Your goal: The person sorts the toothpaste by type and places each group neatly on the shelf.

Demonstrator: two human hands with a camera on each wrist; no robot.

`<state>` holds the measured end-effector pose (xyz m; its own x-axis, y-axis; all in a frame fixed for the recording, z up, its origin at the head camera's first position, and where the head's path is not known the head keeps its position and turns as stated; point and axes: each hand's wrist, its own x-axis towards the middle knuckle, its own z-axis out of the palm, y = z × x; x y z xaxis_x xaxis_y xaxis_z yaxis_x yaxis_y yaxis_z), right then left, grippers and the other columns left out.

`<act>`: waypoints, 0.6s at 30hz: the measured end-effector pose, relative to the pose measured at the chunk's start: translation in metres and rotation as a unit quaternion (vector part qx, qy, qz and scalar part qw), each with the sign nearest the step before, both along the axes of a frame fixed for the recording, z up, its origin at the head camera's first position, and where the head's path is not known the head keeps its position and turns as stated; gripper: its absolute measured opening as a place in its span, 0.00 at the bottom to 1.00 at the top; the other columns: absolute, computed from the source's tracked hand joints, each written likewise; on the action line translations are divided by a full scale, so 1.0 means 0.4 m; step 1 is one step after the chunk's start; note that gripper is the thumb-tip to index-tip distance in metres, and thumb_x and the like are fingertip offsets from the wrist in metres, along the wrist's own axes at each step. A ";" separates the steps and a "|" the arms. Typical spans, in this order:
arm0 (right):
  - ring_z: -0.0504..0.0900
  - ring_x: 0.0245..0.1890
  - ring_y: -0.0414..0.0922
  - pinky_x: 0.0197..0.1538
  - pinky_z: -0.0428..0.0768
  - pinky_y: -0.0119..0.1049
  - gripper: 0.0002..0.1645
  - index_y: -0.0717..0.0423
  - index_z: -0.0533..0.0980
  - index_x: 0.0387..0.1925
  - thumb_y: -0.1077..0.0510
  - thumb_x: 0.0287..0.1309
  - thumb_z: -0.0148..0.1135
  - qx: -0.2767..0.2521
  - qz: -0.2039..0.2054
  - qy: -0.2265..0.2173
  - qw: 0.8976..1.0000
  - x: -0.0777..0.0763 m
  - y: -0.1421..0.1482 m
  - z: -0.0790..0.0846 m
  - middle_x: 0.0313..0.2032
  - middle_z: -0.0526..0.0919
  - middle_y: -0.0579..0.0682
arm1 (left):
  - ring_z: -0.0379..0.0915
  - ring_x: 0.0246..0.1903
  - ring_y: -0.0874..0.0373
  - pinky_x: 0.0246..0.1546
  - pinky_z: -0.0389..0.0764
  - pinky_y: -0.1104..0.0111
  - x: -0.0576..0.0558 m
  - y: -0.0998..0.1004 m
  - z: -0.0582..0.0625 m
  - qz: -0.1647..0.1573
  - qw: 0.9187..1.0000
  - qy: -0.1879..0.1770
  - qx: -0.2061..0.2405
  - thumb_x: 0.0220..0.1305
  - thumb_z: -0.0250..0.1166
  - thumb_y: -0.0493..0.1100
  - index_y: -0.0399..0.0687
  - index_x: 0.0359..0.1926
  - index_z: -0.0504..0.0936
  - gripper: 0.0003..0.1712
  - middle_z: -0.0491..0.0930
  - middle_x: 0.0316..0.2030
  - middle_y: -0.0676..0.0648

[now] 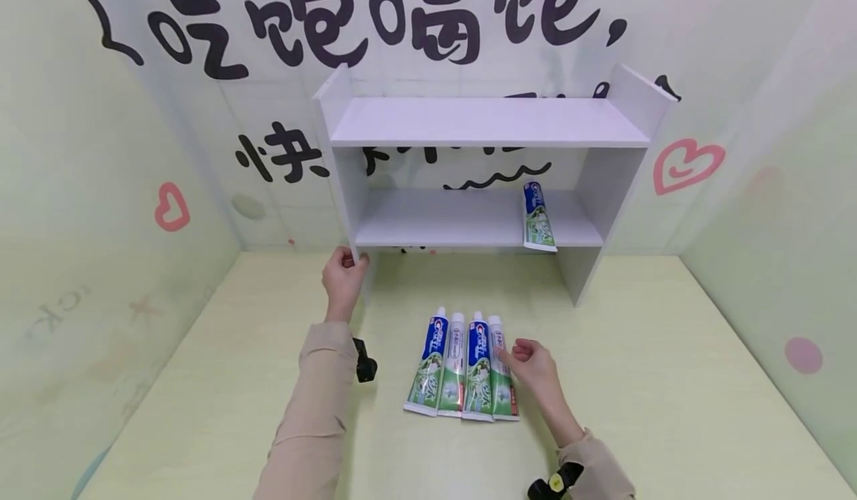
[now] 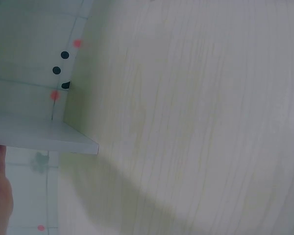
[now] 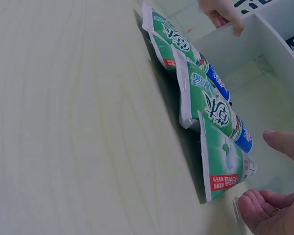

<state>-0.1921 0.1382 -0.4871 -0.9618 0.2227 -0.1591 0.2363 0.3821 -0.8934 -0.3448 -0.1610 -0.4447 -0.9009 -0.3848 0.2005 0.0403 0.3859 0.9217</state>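
My left hand (image 1: pixel 343 280) grips the left side panel (image 1: pixel 348 195) of a white two-tier shelf near its lower front edge; only part of this hand shows in the left wrist view. Four-in-a-row is not how they overlap: several toothpaste tubes lie side by side on the table, caps toward the shelf. Blue-green tubes (image 1: pixel 428 366) (image 1: pixel 478 370) alternate with white-green ones (image 1: pixel 453 370). By the rightmost white-green tube (image 3: pixel 225 159) is my right hand (image 1: pixel 535 370), thumb and fingers parted around its cap end. Whether they touch it I cannot tell. Another blue-green toothpaste tube (image 1: pixel 538 221) lies on the lower shelf board.
The shelf's upper board (image 1: pixel 489 122) and lower board (image 1: pixel 442 219) span two side panels; its right panel (image 1: pixel 582 269) stands on the pale wood table (image 1: pixel 669 381). Patterned walls (image 1: pixel 756 187) enclose the table at the back and both sides.
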 end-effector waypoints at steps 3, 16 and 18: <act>0.77 0.45 0.56 0.48 0.77 0.43 0.36 0.74 0.66 0.53 0.52 0.49 0.65 0.005 0.005 -0.023 1.000 0.002 -0.003 -0.005 0.45 0.76 0.67 | 0.76 0.39 0.50 0.38 0.75 0.63 0.000 0.005 0.001 -0.002 1.000 -0.003 0.000 0.54 0.60 0.44 0.39 0.37 0.75 0.13 0.80 0.37 0.39; 0.79 0.39 0.53 0.42 0.79 0.40 0.33 0.75 0.68 0.48 0.57 0.45 0.67 0.026 0.025 -0.030 0.999 -0.003 -0.004 -0.007 0.41 0.78 0.66 | 0.74 0.39 0.51 0.38 0.74 0.64 0.002 0.010 0.007 -0.007 1.000 -0.008 0.006 0.54 0.60 0.44 0.39 0.38 0.74 0.13 0.79 0.38 0.40; 0.79 0.37 0.51 0.40 0.80 0.39 0.32 0.75 0.69 0.47 0.56 0.45 0.68 0.029 0.029 -0.038 0.998 -0.004 -0.006 -0.006 0.39 0.79 0.65 | 0.74 0.38 0.52 0.38 0.74 0.64 0.006 0.006 0.006 -0.007 1.000 -0.011 0.009 0.55 0.60 0.44 0.40 0.38 0.74 0.13 0.79 0.38 0.41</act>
